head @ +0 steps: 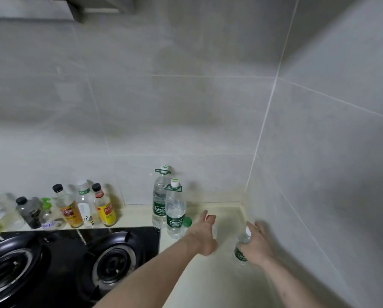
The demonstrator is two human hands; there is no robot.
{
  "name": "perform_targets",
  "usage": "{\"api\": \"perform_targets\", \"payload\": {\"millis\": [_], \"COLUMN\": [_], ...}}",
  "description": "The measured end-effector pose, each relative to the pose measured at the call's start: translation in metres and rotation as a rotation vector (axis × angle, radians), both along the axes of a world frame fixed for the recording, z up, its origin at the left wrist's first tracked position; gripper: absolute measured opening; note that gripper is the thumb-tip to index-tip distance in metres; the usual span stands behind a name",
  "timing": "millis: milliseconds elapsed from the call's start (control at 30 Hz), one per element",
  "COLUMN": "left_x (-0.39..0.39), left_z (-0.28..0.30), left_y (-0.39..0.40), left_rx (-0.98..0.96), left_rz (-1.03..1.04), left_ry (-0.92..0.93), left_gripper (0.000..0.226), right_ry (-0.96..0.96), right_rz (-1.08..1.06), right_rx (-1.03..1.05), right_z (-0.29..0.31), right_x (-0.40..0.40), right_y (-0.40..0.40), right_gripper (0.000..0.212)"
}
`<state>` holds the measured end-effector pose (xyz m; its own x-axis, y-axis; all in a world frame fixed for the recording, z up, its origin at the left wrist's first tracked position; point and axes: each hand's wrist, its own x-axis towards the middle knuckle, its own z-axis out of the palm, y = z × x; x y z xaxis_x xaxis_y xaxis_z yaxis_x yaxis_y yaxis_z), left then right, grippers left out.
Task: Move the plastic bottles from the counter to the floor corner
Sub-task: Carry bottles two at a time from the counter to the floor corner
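Note:
Two tall clear water bottles with green labels stand on the cream counter [226, 218] by the back wall, one behind [159, 196] and one in front [175, 213]. A short bottle with a green cap [187, 222] stands just right of the front one. My left hand [205, 233] reaches in beside it with fingers stretched out. A pale blurred object [215, 231] shows just behind its fingers, and I cannot tell whether they touch. Near the wall corner, my right hand [258, 244] grips a small green-labelled bottle [241, 247] with a white cap.
A black gas stove [74, 263] with two burners fills the lower left. Several condiment bottles [70, 207] line the back wall behind it. Grey tiled walls meet in a corner [245, 196] at the right. A range hood [30, 7] hangs at top left.

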<state>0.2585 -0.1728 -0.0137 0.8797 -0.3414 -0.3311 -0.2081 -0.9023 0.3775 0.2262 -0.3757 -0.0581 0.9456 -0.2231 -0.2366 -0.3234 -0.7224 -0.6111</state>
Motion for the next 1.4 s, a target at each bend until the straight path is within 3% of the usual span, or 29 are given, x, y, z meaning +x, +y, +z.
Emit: {"api": "perform_targets", "payload": {"millis": [267,500,767,1233,1400], "left_x": [0.018,0.015,-0.013,-0.079,-0.119], "left_z": [-0.015,-0.012,-0.027,-0.038,-0.044], "left_y": [-0.022,-0.017,-0.011,0.021,0.043], "left_rx": [0.152,0.133,0.027,-0.034,-0.064], "left_rz": [-0.017,0.009,0.027,0.010,0.078], "left_ry": [-0.049,-0.086,-0.097,-0.129,-0.129], "left_gripper": [0.083,0.042,0.040,0.042,0.039], "right_ry": [-0.063,-0.075,-0.014,0.118,0.185], "right_rz": [-0.016,-0.069,-0.083,0.223,0.263], "right_rx": [-0.046,-0.065,-0.018,-0.063,0.041], "right_z": [-0.024,-0.038,-0.035,-0.013,-0.014], "right_x": [-0.004,-0.008,-0.009,-0.045,-0.049], "right_y": [0.002,-0.007,-0.004,0.005,0.011], "right_gripper": [0.062,0.020,0.016,0.014,0.010]}}
